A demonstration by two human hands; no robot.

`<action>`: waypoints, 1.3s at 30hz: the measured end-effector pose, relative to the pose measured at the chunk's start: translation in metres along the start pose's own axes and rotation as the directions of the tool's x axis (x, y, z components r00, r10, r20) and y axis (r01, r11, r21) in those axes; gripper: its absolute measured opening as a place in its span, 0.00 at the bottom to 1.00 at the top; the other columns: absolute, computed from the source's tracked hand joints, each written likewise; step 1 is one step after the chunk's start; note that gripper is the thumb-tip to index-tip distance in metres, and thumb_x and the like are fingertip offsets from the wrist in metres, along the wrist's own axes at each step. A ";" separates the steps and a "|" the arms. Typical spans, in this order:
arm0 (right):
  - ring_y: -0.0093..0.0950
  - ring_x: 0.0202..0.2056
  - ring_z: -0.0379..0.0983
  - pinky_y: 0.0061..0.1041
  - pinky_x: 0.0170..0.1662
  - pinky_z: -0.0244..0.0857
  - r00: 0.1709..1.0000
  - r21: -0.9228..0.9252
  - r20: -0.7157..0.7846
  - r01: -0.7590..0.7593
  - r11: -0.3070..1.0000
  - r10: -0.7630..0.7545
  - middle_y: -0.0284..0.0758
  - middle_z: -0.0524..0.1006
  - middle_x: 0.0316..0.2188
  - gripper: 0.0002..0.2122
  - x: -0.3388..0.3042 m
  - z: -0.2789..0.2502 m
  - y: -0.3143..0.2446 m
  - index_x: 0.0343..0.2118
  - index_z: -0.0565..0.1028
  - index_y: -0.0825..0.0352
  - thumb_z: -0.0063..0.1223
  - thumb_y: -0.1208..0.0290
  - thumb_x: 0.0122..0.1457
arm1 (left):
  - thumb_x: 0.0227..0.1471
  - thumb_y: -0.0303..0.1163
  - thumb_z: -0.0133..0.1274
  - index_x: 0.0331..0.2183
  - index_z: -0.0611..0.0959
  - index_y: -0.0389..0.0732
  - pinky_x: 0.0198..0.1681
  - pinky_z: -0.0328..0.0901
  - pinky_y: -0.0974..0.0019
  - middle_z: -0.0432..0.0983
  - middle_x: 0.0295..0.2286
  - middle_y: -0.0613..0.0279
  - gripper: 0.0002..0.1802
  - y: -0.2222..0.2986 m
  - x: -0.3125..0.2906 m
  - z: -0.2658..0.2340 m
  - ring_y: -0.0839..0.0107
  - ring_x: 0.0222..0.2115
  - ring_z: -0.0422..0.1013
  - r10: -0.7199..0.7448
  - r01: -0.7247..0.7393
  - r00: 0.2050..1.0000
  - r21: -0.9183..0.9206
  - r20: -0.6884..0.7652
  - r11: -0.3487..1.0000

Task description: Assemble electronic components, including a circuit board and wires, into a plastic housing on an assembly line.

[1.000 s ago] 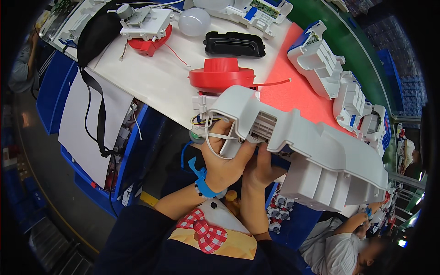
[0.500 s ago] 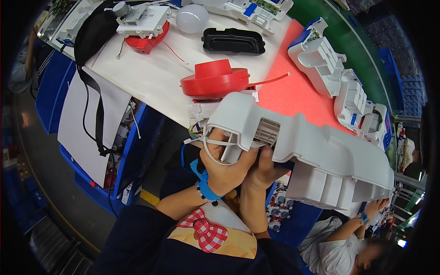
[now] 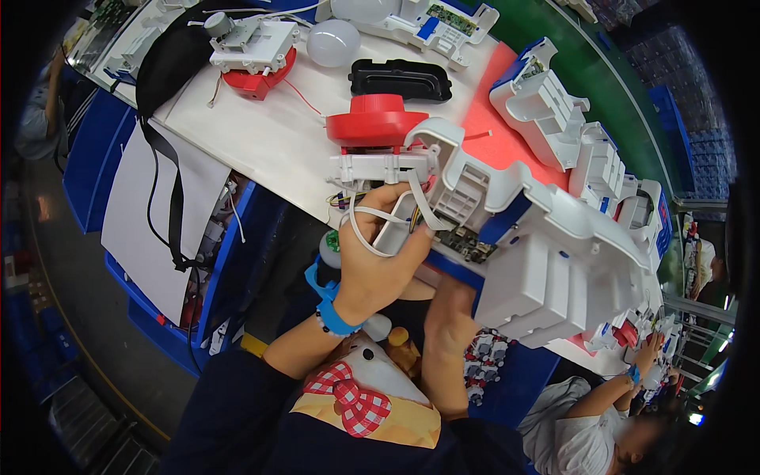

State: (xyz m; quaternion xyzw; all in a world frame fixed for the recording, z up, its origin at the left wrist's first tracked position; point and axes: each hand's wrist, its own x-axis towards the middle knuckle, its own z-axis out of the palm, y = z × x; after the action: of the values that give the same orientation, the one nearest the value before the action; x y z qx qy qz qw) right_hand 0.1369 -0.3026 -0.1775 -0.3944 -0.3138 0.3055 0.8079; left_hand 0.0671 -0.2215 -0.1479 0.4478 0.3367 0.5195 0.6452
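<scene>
Left hand [image 3: 380, 253] clamped on the near end of the large white plastic housing [image 3: 546, 237], white wires looped over its fingers. Right hand [image 3: 451, 313] under the housing, mostly hidden; grip can't tell. Housing overhangs the white table [image 3: 269, 134] edge toward 4 o'clock. Red disc part [image 3: 376, 123] touching it at 11 o'clock. Open table surface toward 10 o'clock. Black tray [image 3: 400, 79] at 12, contents unclear.
</scene>
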 end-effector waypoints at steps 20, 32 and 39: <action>0.31 0.09 0.59 0.25 0.15 0.51 0.730 -0.757 0.647 0.580 0.299 0.221 0.39 0.66 0.08 0.12 0.066 0.106 -0.112 0.13 0.69 0.72 0.50 0.69 0.45 | 0.37 0.26 0.51 0.36 0.70 0.34 0.33 0.61 0.69 0.71 0.28 0.53 0.18 0.020 -0.035 -0.015 0.67 0.29 0.68 0.137 -0.199 0.962 0.259 0.238 0.945; 0.23 0.12 0.64 0.21 0.18 0.58 0.549 -0.900 0.373 0.408 0.150 0.748 0.37 0.68 0.08 0.11 0.072 0.118 -0.086 0.12 0.70 0.72 0.58 0.69 0.37 | 0.32 0.30 0.56 0.30 0.71 0.29 0.35 0.61 0.68 0.69 0.31 0.47 0.19 0.017 -0.055 -0.041 0.65 0.33 0.68 -0.091 -0.009 0.958 0.346 0.272 0.938; 0.16 0.11 0.62 0.14 0.14 0.55 0.395 -0.974 0.223 0.129 0.186 0.891 0.31 0.69 0.10 0.09 0.084 0.099 -0.090 0.16 0.72 0.72 0.57 0.71 0.42 | 0.32 0.32 0.57 0.30 0.71 0.30 0.33 0.61 0.68 0.70 0.29 0.51 0.21 0.015 -0.049 -0.041 0.68 0.30 0.68 0.093 -0.178 0.944 0.253 0.315 0.951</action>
State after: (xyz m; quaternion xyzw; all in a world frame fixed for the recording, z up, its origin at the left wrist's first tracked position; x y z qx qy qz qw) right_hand 0.1369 -0.2411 -0.0317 -0.6535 -0.6130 0.4419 0.0436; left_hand 0.0135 -0.2585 -0.1510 0.6296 0.2726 0.4368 0.5818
